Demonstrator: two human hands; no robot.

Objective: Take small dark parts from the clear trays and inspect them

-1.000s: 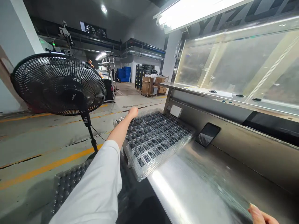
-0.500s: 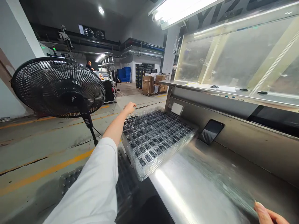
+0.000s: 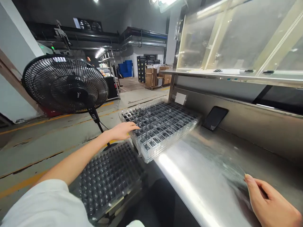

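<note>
Two hands at a steel bench [image 3: 201,176]: R hand [image 3: 272,201] flat on the metal, fingers loosely apart, holding nothing. L hand [image 3: 123,130], fingers together & extended, touches the near edge of a clear parts tray [image 3: 161,123] at the bench's left end. Empty tray [image 3: 109,176] sits lower, w/ fan [image 3: 66,85] behind.
</note>
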